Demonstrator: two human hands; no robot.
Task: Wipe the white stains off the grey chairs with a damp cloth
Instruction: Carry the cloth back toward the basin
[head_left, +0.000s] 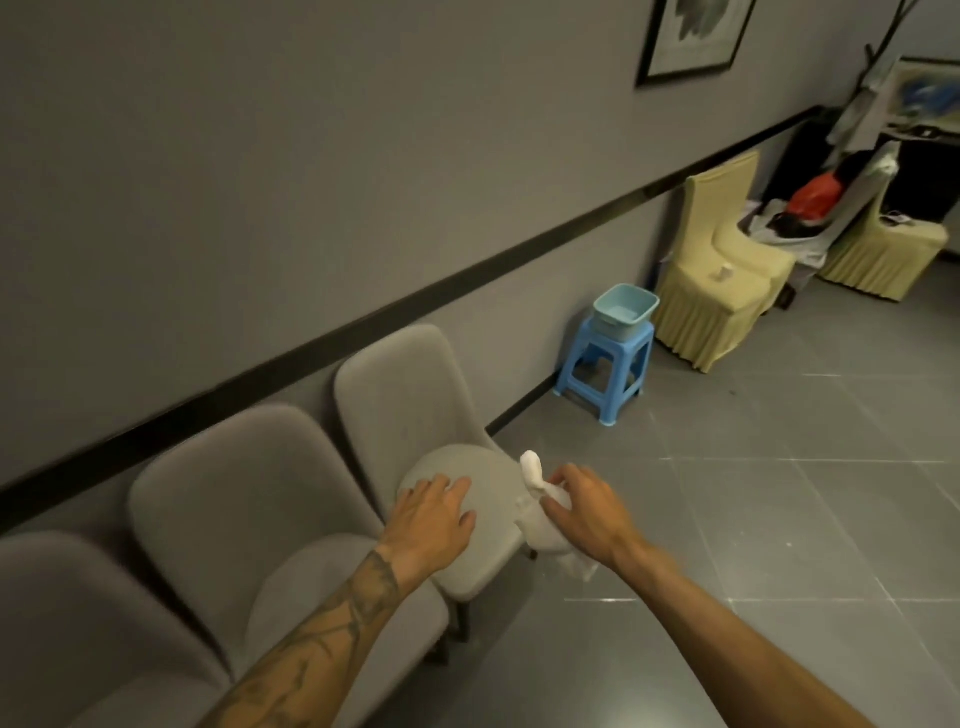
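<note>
Three grey chairs in a row along the wall, running from 8 o'clock up toward the centre; rightmost grey chair (415, 415) nearest the hands. Left hand (434, 512) laid flat on that chair's seat, fingers spread, grip apart and clamped on nothing, tattooed forearm trailing back to 7 o'clock. Right hand (589, 512) at the seat's right edge, grip closed around a white cloth (540, 525), one bunched end poking up at 12 o'clock of the knuckles, the rest hanging below the palm beside the seat edge. No clear white stain to make out on the seat, too blurred to tell. At 1 o'clock from the hands, against the wall, a blue plastic stool (605, 371) carrying a pale blue basin (625, 312). Farther toward 2 o'clock, a chair in a yellow cover (719, 280), a small white cup standing on its seat. Framed picture (693, 36) on the wall near 1 o'clock. Grey tiled floor (779, 493) to the right
</note>
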